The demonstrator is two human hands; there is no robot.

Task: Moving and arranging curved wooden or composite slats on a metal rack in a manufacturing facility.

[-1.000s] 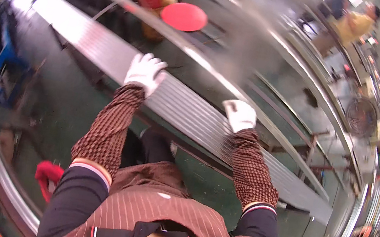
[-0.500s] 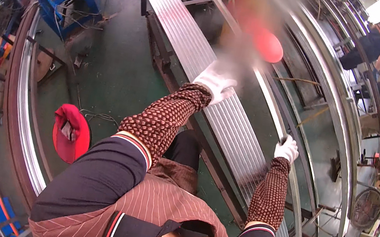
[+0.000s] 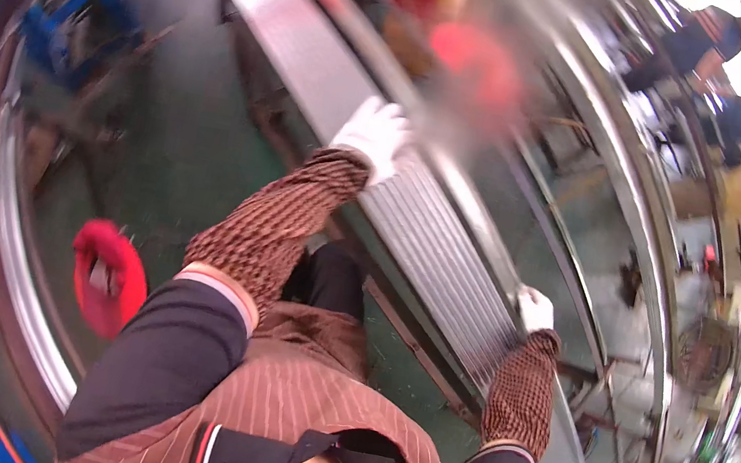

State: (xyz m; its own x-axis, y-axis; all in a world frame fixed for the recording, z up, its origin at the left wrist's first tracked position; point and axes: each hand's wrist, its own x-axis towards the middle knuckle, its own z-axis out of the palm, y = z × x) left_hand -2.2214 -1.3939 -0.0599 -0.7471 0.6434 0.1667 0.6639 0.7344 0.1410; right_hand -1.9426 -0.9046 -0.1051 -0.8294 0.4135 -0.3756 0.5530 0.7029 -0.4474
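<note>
Both white-gloved hands rest on a long ribbed metal panel (image 3: 430,232), the left hand (image 3: 373,133) further along it than the right hand (image 3: 535,310). A red stool (image 3: 107,276) stands on the green floor (image 3: 198,142) to the left, well apart from the panel.

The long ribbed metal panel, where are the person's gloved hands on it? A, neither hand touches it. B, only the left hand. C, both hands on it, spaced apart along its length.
C: the left hand and the right hand, both in white gloves, rest on the ribbed metal panel, well apart along it.
</note>
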